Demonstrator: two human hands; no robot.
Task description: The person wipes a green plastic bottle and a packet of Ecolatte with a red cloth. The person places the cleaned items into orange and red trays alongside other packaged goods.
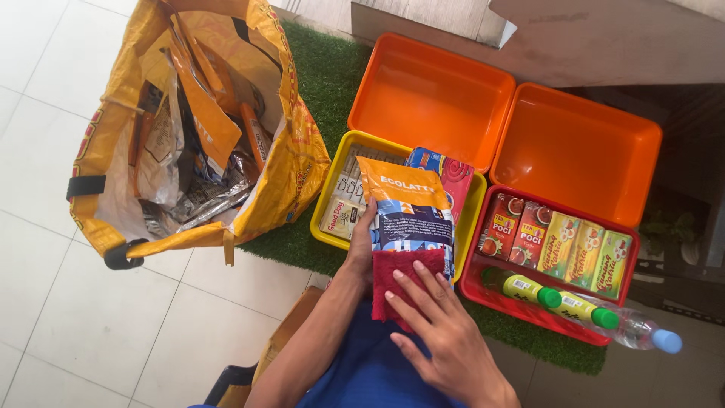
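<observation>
Head view: left hand (361, 245) grips the orange-and-blue pouch (408, 208) over the yellow tray (326, 202); right hand (442, 325) presses flat, fingers spread, on a red cloth (396, 272). Yellow bag (189, 121) sits left, red tray (474, 283) right.

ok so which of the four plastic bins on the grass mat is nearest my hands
The yellow plastic bin, front left, holding sachets; your left hand grips an orange-and-blue pouch over it. The red bin sits rightward; both orange bins lie behind.

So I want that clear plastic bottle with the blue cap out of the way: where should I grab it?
Grip the clear plastic bottle with the blue cap around its capped end, coming from the right: it lies flat, sticking out over the red plastic tray's corner, with the yellow bottles crowding its other end.
</observation>
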